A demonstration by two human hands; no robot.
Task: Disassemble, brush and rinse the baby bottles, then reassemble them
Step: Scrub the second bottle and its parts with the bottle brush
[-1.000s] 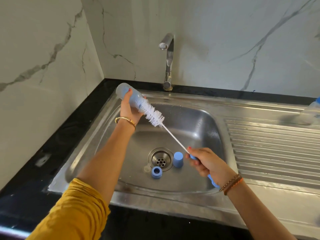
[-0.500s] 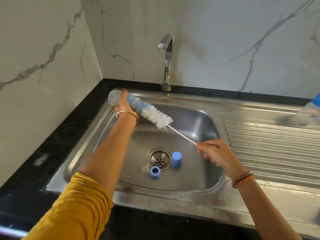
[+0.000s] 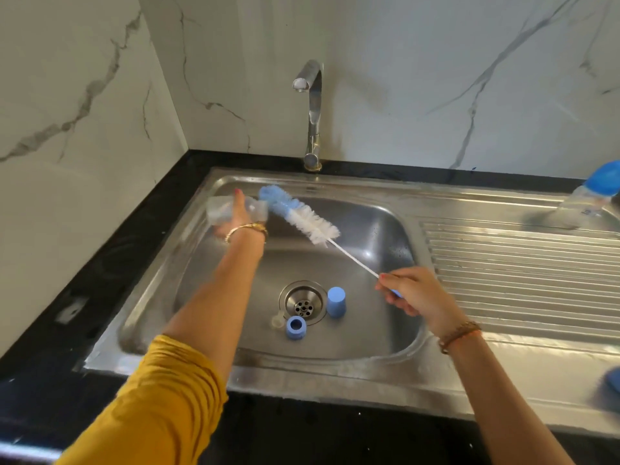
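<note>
My left hand grips a clear baby bottle lying sideways over the sink's far left corner. My right hand holds the thin handle of a bottle brush. Its blue and white bristle head is fully out of the bottle, just right of the bottle's mouth. On the sink floor by the drain stand a blue cap and a blue collar ring. A clear teat lies beside the ring.
The steel sink has a ribbed drainboard on the right. A second bottle with a blue cap stands at its far right. The tap rises behind the basin, not running. A blue object shows at the right edge.
The brush has slid out of the bottle to the right. My left hand has lowered the bottle and tipped it flatter, toward the sink's left corner.
</note>
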